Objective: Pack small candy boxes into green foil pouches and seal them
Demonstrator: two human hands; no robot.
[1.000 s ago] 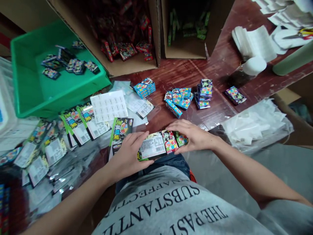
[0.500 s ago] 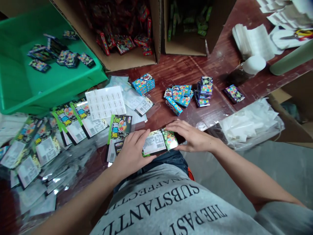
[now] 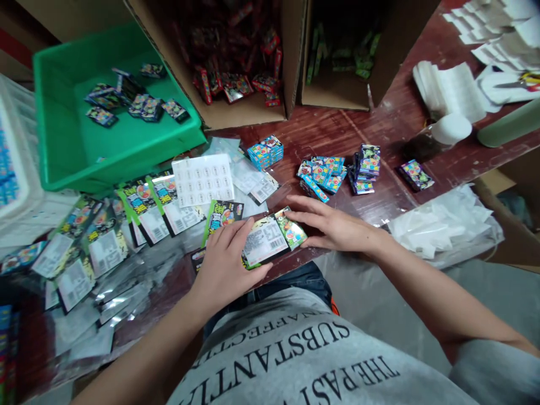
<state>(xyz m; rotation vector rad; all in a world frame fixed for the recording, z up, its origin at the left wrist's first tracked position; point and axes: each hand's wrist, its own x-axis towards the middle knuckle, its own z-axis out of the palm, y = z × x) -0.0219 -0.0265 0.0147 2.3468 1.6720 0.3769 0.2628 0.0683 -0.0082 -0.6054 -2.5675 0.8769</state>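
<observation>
My left hand (image 3: 225, 261) is closed around a printed packet (image 3: 265, 242) with a white barcode label, held at the near edge of the dark red table (image 3: 337, 126). My right hand (image 3: 333, 225) lies beside it with fingers stretched flat, pressing a small green candy box (image 3: 292, 228) at the packet's right end. Under the left hand lies another printed packet (image 3: 221, 218). Loose blue candy boxes (image 3: 323, 171) sit just beyond my right hand.
A green bin (image 3: 67, 140) with several small boxes stands at the left. Two cardboard cartons (image 3: 248, 109) hold red and green boxes at the back. Printed packets (image 3: 139, 205) and a sticker sheet (image 3: 202, 180) spread left. Clear bags (image 3: 442, 222) lie at right, white paper stacks (image 3: 447, 87) far right.
The red and green boxes have slid further into the packet; only one green box end shows now. My right hand has flattened against it.
</observation>
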